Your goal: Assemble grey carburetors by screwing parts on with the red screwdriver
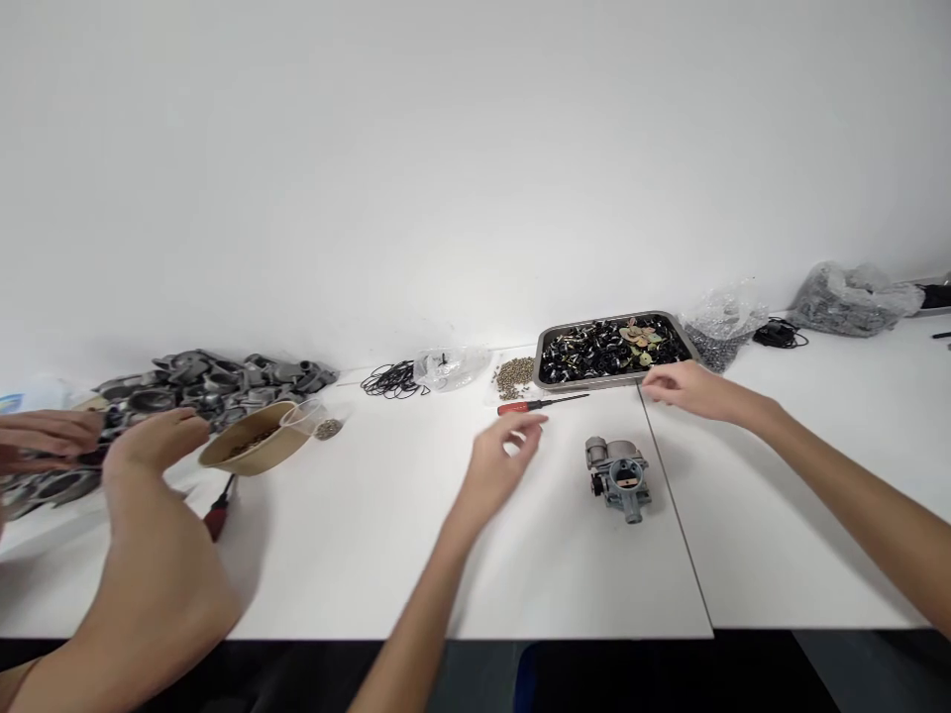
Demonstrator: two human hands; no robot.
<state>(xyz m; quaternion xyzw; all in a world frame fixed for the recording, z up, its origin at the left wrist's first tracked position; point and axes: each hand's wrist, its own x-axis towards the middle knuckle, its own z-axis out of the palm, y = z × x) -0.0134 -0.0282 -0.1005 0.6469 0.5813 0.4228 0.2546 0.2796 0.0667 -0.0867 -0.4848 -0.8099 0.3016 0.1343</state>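
Note:
My left hand (505,460) is over the white table, its thumb and a finger meeting in a ring; anything small between the tips is too small to make out. Just beyond it lies a screwdriver (514,407) with a red and black handle. At the front edge of the metal tray (594,380), my right hand (684,388) has its fingers bunched toward the thumb, their grip unclear. Between my hands a grey metal carburetor (620,479) rests on the table, its round bore facing up, untouched by either hand.
Black fittings (586,349) and brass-coloured plates (645,335) fill the tray. Beside it lie small screws (514,376), black rubber rings (393,379) and plastic bags (728,312). At left, a co-worker's hand (153,441) is near grey castings (215,381), a paper bowl (257,456) and another screwdriver (218,513).

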